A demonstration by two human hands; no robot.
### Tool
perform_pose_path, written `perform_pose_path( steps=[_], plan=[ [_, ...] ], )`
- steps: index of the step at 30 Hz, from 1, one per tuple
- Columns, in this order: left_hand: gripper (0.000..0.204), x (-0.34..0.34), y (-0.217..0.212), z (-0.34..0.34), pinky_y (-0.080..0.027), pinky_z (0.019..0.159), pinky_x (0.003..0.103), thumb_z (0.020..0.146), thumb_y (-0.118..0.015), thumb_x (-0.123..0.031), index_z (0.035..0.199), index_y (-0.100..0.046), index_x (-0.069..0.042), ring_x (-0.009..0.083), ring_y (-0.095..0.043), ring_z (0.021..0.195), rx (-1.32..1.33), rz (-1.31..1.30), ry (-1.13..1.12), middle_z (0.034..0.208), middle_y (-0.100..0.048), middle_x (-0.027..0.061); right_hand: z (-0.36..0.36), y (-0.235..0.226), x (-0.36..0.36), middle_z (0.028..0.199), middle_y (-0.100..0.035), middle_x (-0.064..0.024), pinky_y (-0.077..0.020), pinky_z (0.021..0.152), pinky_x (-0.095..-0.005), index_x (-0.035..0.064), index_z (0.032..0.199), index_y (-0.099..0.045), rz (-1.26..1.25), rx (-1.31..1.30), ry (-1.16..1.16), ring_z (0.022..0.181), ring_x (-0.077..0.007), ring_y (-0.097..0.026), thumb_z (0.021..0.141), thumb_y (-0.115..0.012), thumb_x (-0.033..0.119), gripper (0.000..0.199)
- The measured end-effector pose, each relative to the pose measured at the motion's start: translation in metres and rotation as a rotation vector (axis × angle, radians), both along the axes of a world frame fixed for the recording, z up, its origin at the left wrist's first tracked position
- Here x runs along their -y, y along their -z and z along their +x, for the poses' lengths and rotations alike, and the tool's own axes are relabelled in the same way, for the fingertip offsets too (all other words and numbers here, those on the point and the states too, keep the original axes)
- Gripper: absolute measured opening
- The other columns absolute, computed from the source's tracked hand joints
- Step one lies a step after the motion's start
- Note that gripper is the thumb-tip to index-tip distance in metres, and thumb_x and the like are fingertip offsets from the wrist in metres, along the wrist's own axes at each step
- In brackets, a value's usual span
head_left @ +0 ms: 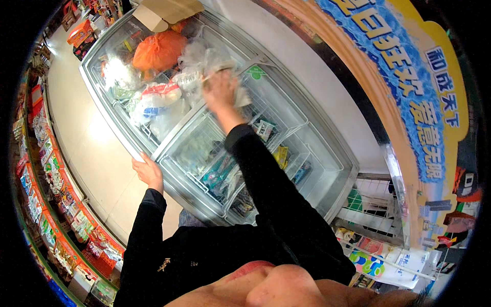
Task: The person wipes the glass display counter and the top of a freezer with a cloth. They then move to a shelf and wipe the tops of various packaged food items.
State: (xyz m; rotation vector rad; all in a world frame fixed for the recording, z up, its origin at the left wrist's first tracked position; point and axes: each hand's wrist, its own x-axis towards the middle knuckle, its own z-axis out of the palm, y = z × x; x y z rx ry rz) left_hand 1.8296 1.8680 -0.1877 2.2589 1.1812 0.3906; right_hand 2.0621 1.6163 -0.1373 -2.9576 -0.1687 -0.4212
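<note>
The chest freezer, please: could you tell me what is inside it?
The chest freezer holds clear plastic bags, an orange bag and packets in wire baskets. The right hand touches the clear bags; whatever lies beneath them is covered.

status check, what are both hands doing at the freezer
Left hand grips the chest freezer's front rim. Right hand reaches in, on a clear plastic bag. Orange bag and other bagged goods piled beside it.

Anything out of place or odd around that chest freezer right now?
Yes. A torn cardboard flap lies on the freezer's far end, and bags, including an orange one, are heaped unevenly there. The right hand grips a clear bag; the left hand rests on the rim.
</note>
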Motion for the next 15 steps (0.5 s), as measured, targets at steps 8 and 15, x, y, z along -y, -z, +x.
perform_pose_path(
  steps=[8,15],
  plan=[
    [0.071,-0.003,0.000,-0.002,-0.039,0.103,0.052,0.101,-0.036,-0.051,0.141,-0.037,0.007,0.0473,-0.049,0.124,0.035,-0.090,-0.016,0.140,-0.044,0.0306,-0.253,0.024,-0.133,0.156,-0.036,-0.0091,-0.0043,0.120,-0.0576,0.0151,0.146,-0.045,-0.234,-0.063,-0.637,0.148,-0.0298,-0.023,0.093,-0.046,0.047,0.062],
    [0.066,-0.006,0.011,-0.006,-0.039,0.104,0.051,0.102,-0.039,-0.047,0.141,-0.036,0.006,0.0443,-0.049,0.124,0.022,-0.055,-0.039,0.135,-0.048,0.0294,-0.185,-0.021,-0.027,0.152,-0.037,-0.0168,-0.0100,0.114,-0.0665,0.0227,0.143,-0.048,-0.025,-0.198,-0.175,0.145,-0.0368,-0.026,0.085,-0.058,0.054,0.067]
  ],
)
